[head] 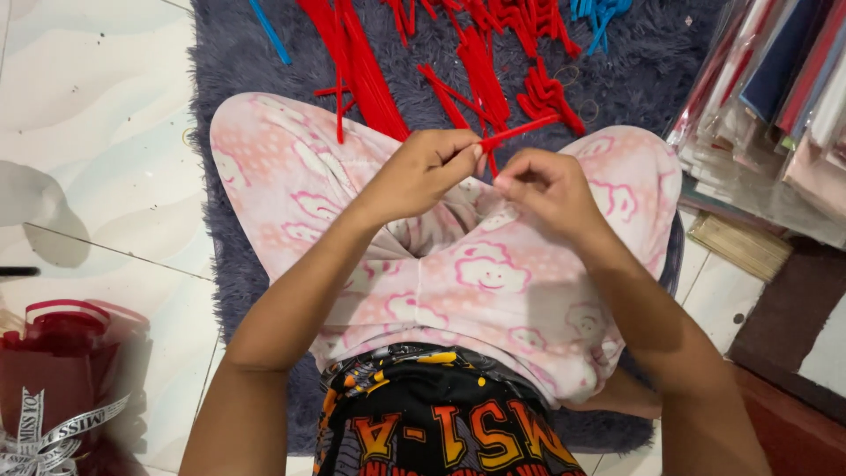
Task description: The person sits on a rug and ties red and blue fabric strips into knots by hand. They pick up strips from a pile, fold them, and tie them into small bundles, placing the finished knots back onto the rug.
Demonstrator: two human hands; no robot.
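I sit cross-legged on a grey shaggy rug. My left hand pinches a red pipe cleaner near its lower end; the stem angles up to the right above my lap. My right hand is curled closed just beside it, fingertips apparently gripping the same stem, though they hide the contact. Loose red pipe cleaners lie ahead on the rug, blue ones farther off.

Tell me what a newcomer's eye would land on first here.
First, the two hands meeting mid-frame over pink patterned trousers: the left hand and right hand pinch a red fuzzy stick between them. Behind them, heaps of red sticks spread over a grey shaggy rug. A dark red wrapped bouquet sits at lower left.
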